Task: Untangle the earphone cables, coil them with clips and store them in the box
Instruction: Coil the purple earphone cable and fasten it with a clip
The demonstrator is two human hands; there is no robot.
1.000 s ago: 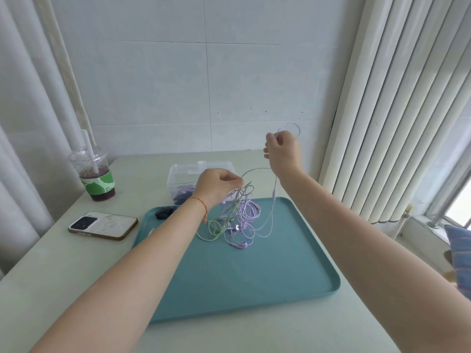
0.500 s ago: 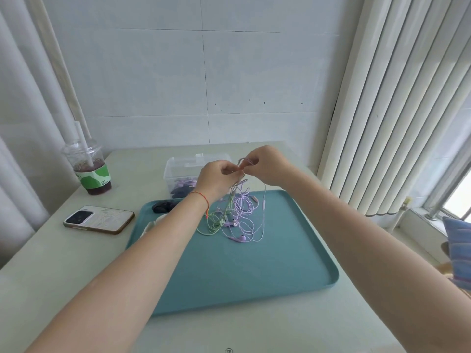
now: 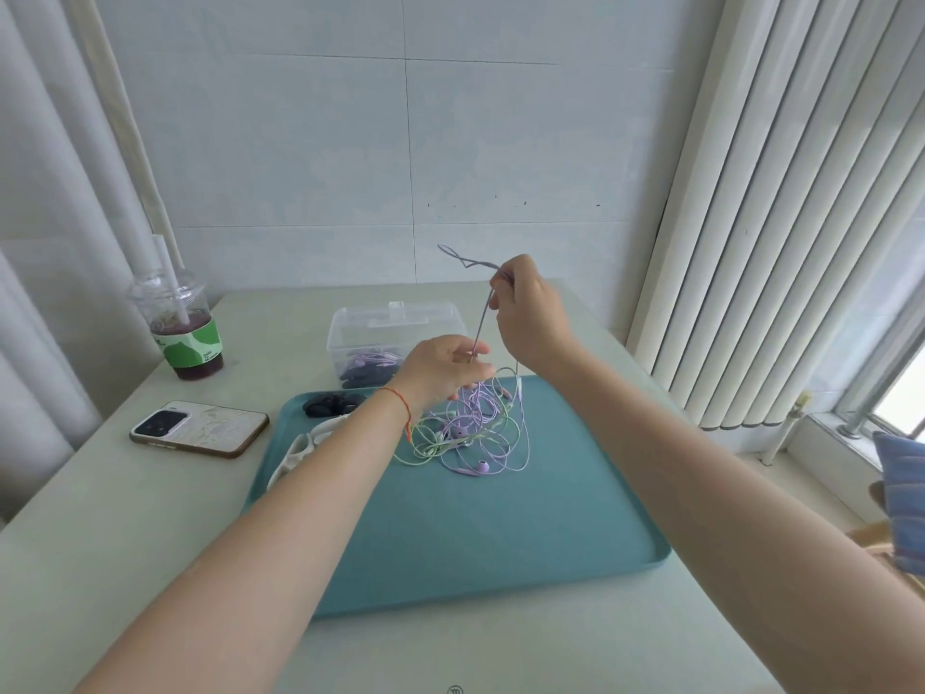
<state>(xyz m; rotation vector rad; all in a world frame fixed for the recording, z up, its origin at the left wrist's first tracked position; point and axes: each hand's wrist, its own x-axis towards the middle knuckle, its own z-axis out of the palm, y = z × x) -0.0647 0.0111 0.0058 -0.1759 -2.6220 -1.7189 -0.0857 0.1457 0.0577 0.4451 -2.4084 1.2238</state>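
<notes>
Cables (image 3: 470,428): purple and green tangle, piled at the tray's (image 3: 500,543) far middle, one purple strand lifted off it. Progress judgement: early. The knot is mostly intact, nothing on the tray is coiled or clipped, while the box (image 3: 395,338) just past the tray's far edge already holds some purple and dark cable. Left to do: finish separating, coil, clip, store. Dark bits and a white piece at the tray's far-left corner could be clips, can't confirm.

Right hand (image 3: 530,313), raised above the pile: fingers curled, pinching the strand, its loose end sticking up to the left. Left hand (image 3: 440,368), lower: fingers (image 3: 475,350) loosely bent, touching the same strand; real grip or not, can't tell.
</notes>
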